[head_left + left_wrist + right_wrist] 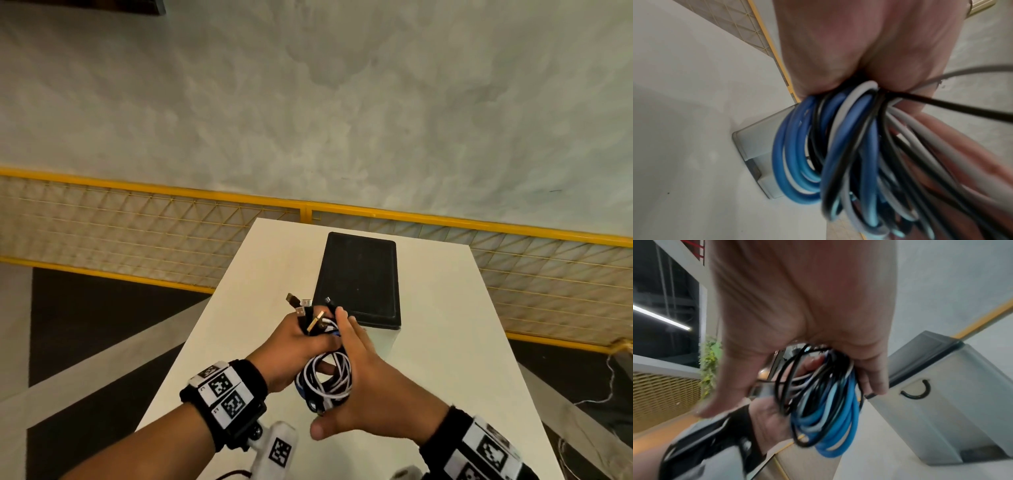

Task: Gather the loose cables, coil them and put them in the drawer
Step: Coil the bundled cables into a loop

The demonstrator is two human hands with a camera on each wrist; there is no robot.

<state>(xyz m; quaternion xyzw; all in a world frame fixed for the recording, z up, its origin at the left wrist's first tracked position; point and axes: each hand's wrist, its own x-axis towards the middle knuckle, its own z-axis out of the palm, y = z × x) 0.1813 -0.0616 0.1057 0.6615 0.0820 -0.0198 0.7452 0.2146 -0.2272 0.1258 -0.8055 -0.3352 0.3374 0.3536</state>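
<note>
A coil of blue, white and black cables (327, 377) hangs over the white table (445, 342), close to me. My left hand (305, 346) grips the coil near its top, and several USB plugs (301, 308) stick up out of the fist. My right hand (359, 370) lies flat against the coil's right side, fingers straight and thumb spread out low. The left wrist view shows the loops (838, 154) bunched under the left palm (838, 48). In the right wrist view the right hand (797, 296) cups the coil (824, 402). The white drawer unit (359, 281) with a black top stands just beyond, its drawer closed.
The drawer front (937, 418) carries a black loop handle (916, 391). A yellow mesh railing (137, 219) runs behind the table. The table's left edge drops to a dark floor. A thin white wire (609, 387) lies on the floor at the right.
</note>
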